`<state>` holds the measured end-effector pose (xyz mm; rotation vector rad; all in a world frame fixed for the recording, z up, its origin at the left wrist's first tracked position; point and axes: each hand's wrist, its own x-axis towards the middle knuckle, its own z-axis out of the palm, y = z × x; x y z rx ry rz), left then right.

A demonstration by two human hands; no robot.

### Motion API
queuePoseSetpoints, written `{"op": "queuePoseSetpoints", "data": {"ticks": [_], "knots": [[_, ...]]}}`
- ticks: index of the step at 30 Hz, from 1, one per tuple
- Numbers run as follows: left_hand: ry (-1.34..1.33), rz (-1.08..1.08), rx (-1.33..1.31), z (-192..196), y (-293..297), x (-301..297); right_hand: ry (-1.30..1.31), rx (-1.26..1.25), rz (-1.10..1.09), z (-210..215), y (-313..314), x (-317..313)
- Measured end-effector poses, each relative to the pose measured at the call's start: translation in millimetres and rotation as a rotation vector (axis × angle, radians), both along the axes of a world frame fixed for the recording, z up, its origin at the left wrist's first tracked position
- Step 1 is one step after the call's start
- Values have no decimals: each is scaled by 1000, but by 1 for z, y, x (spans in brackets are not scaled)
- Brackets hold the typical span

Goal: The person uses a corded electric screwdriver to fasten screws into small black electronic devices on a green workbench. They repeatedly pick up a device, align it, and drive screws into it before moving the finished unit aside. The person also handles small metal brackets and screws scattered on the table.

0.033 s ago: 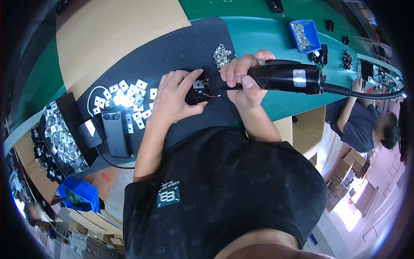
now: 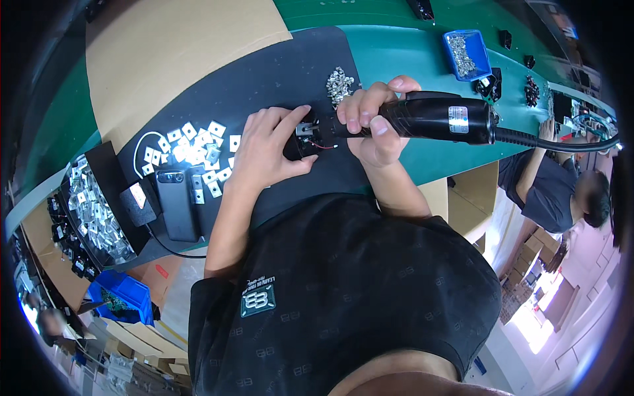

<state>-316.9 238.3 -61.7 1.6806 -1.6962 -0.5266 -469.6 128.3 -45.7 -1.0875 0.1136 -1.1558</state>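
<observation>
A black electric screwdriver (image 2: 432,120) lies almost level in my right hand (image 2: 378,129), its fingers wrapped round the front of the body. Its front end points left and meets a small black housing (image 2: 298,146) with a metal part and thin red and white wires showing. My left hand (image 2: 259,150) grips that housing from the left, thumb near me and fingers on the far side. The bit's tip is hidden. Just beyond the tool sits a pile of small silvery metal pieces (image 2: 339,86) on the black mat (image 2: 284,72).
White square pieces (image 2: 214,129) lie scattered left of my left hand, by a black phone (image 2: 177,208). A black box (image 2: 99,204) holds more pieces. At the far right stands a blue bin (image 2: 485,63). The screwdriver's cable (image 2: 561,145) runs right, towards a co-worker (image 2: 551,191).
</observation>
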Motion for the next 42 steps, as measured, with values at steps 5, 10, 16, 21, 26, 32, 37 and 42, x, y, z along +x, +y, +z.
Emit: {"op": "queuePoseSetpoints", "data": {"ticks": [5, 10, 16, 21, 26, 32, 37, 42], "knots": [[-8, -1, 2, 0, 0, 0, -105, 78, -70, 3, 3, 10], [-2, -15, 6, -1, -1, 1, -52, 29, 55, -5, 3, 7], [18, -13, -9, -3, -2, 1, -6, 52, 76, -4, 13, 7], [14, -19, -6, -3, -2, 2, 10, 19, 17, 4, 7, -1], [-4, -10, 9, -2, -1, 1, 49, -12, -35, 1, 5, -6], [3, -21, -10, -5, 0, 1, -103, 63, -67, 4, 6, -2], [-13, -28, -48, 3, 1, -1, -13, 26, -8, 16, 6, -9], [-41, -24, -209, 6, 3, 1, -164, 93, 15, 21, 7, -10]]}}
